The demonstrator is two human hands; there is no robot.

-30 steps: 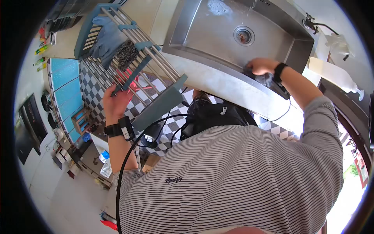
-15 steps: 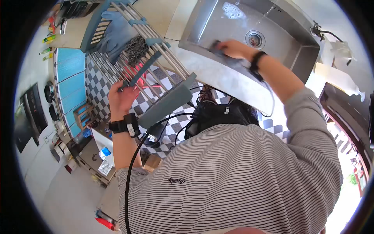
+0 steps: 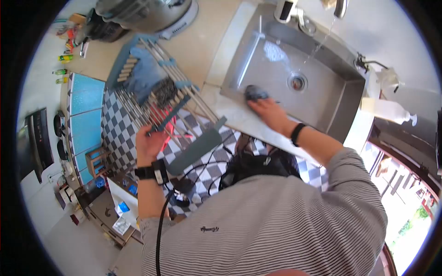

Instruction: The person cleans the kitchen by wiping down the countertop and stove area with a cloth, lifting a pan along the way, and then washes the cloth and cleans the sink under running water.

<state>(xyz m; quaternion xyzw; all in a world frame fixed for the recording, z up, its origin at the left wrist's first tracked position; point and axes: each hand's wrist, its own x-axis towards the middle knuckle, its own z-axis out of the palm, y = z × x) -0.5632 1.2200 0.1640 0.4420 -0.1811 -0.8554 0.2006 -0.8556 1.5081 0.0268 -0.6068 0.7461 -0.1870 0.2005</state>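
My left hand is closed around a grey strip of a metal-rod dish rack with blue-grey plastic ends. It holds the rack tilted beside the counter. In the rack sit a grey wire scrubber and a soft blue-grey item, perhaps a cloth or glove. My right hand presses a bunched dark grey cloth onto the front rim of the steel sink, near its left corner. Its fingertips are partly hidden by the cloth.
Water runs from a faucet into the sink, where foam lies near the drain. A soap bottle lies at the right. A cooker-like appliance stands on the counter. A black cable hangs past my left arm.
My right hand has shifted left with the cloth along the sink's front rim. My left hand keeps its hold on the rack. The view has tilted, bringing the faucet into sight.
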